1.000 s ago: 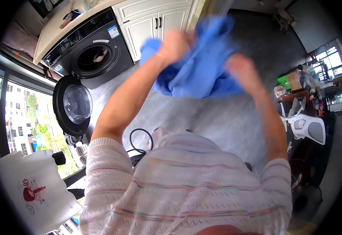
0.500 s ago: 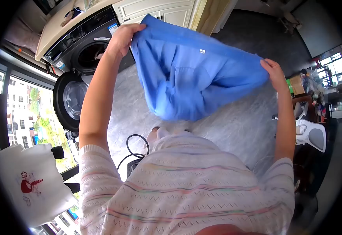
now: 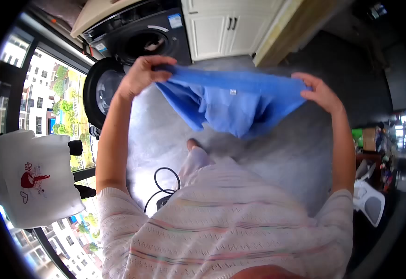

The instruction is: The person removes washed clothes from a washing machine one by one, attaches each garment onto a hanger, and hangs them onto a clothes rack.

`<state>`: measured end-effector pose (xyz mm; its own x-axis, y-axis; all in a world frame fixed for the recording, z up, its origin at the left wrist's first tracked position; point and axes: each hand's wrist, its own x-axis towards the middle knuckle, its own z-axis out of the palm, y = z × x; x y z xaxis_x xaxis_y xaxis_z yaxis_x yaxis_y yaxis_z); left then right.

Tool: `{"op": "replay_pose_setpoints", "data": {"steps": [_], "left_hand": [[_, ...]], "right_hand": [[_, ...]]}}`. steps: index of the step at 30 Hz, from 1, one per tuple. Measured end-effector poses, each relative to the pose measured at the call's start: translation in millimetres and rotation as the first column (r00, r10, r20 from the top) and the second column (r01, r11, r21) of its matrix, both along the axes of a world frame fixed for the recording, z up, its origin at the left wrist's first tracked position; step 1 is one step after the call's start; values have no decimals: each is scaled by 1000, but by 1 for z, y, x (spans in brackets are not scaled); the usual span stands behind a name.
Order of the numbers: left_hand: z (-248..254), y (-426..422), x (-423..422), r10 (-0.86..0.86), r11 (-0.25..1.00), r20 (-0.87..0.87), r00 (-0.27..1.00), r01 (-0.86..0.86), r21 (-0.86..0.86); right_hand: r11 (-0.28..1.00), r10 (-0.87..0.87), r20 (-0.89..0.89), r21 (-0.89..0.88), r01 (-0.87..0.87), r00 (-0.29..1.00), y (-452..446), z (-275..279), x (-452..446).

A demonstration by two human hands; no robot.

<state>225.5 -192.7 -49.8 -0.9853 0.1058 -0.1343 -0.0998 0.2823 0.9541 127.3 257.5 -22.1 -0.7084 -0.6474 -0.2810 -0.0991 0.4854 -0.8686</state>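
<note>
A blue garment [image 3: 233,104] hangs stretched in the air between both hands, its upper edge pulled nearly straight. A small white label [image 3: 233,92] shows near the middle of that edge. My left hand [image 3: 145,76] pinches the left end of the edge between thumb and fingers. At the opposite end, my right hand [image 3: 321,93] grips the other corner. The lower cloth falls in folds, so the garment's exact kind is unclear.
A dark washing machine [image 3: 147,44] stands front left with its round door [image 3: 101,92] swung open and some cloth inside. White cabinets [image 3: 226,32] adjoin it. A white cloth with a red print [image 3: 35,181] hangs by the window. A black cable [image 3: 158,186] loops near my legs; a white chair [image 3: 370,202] is at right.
Both hands have lowered the blue garment in view, and its hanging part looks shorter. The camera view has shifted, showing more of the cabinets.
</note>
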Motion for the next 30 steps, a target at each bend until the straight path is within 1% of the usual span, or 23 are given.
{"op": "replay_pose_setpoints", "data": {"steps": [1, 2, 3, 5, 6, 7, 9, 11, 12, 13, 15, 17, 18, 19, 21, 22, 23, 24, 25, 27, 28, 29, 30], "left_hand": [[-5, -11, 3, 9, 996, -14, 1000, -10, -83], [-7, -22, 7, 39, 964, -95, 995, -63, -258], [-8, -34, 11, 63, 900, -175, 983, -132, -415], [-10, -57, 20, 74, 815, -319, 945, -242, -526], [-11, -67, 26, 111, 816, -376, 920, -300, -494], [-8, -79, 33, 172, 800, -362, 916, -345, -491], [-14, -109, 48, 243, 803, -383, 891, -406, -435], [-12, -133, 68, 327, 805, -270, 905, -417, -422], [-15, -149, 78, 318, 791, -239, 918, -395, -467], [-14, -157, 89, 362, 783, -196, 912, -411, -467], [-33, -186, 108, 227, 684, -257, 939, -341, -644], [-39, -168, 94, 106, 497, -448, 888, -438, -749], [-35, -142, 77, 148, 733, -418, 896, -383, -562], [-31, -117, 60, 180, 898, -380, 908, -309, -313], [-50, -101, 43, 223, 969, -179, 958, -238, -68], [-60, -103, 40, 291, 956, -120, 949, -282, 84], [-64, -106, 38, 351, 915, -51, 935, -331, 231], [-66, -110, 32, 402, 847, 25, 915, -382, 369], [-64, -117, 30, 469, 803, 26, 883, -438, 404], [-28, -129, 28, 590, 704, 34, 807, -535, 467], [-23, -135, 23, 622, 732, -53, 781, -556, 392], [-13, -135, 16, 685, 696, -41, 727, -637, 331], [-4, -136, 7, 729, 669, -54, 683, -694, 266]], "right_hand": [[998, 67, 30, -3, -67, 997, -12, -3, -5], [998, 64, 34, 12, -65, 997, -26, -6, -9], [997, 63, 36, 33, -64, 997, -42, -6, -16], [950, 120, -72, 297, -94, 990, -69, -4, -38], [954, 91, -117, 297, -53, 989, -88, 3, -42], [976, 84, -149, 210, -51, 985, -104, 10, -48], [998, 62, -193, 33, -57, 979, -135, 21, -59], [984, 95, -140, -135, -114, 986, -175, 39, -57], [967, 115, -114, -216, -137, 987, -198, 51, -53], [949, 198, -91, -231, -214, 976, -219, 63, -48], [896, 352, -42, -273, -350, 935, -266, 83, -36], [744, 584, -174, -276, -609, 793, -315, 90, -32], [682, 643, -203, -288, -673, 738, -340, 90, -32], [613, 698, -232, -294, -733, 677, -362, 89, -34], [556, 755, -204, -307, -773, 623, -397, 85, -52], [608, 727, -114, -349, -713, 677, -408, 86, -62], [574, 735, -175, -353, -739, 655, -421, 83, -80], [578, 735, -146, -375, -725, 662, -432, 84, -96], [582, 735, -114, -400, -708, 668, -443, 82, -112], [615, 739, -45, -366, -699, 673, -469, 67, -158], [622, 758, -2, -301, -723, 653, -483, 54, -184], [620, 776, 43, -234, -749, 629, -498, 41, -208], [581, 811, 38, -165, -797, 583, -515, 30, -231]]}}
